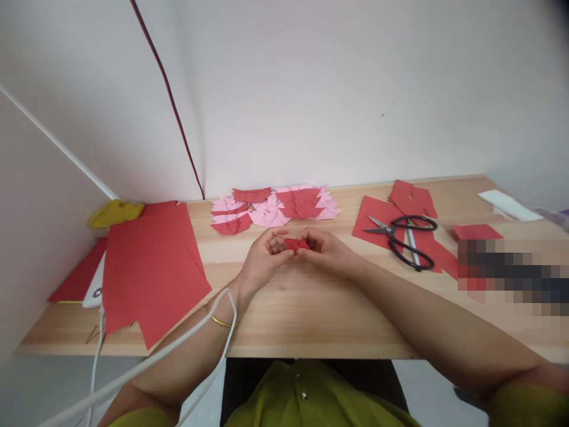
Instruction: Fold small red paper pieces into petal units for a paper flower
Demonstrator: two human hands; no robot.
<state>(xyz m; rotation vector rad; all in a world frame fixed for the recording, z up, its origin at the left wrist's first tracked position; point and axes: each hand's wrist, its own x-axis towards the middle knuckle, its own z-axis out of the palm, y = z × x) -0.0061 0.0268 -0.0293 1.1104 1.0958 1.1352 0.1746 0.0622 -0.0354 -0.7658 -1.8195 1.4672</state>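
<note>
Between my two hands, a small folded piece of red paper [296,244] is held just above the middle of the wooden table. My left hand [265,254] pinches its left end between thumb and fingers. At its right end, my right hand [326,252] grips the paper the same way. Part of the paper is hidden by my fingers. Just behind my hands lie folded pink paper pieces [269,212] and folded red paper pieces [299,203], set in overlapping rows near the wall.
Large red paper sheets [153,273] cover the table's left side, near a yellow item [116,213] and a white power strip [95,290]. Black-handled scissors [391,230] lie on cut red paper [371,219] at right. A white cable [155,356] crosses above my left forearm.
</note>
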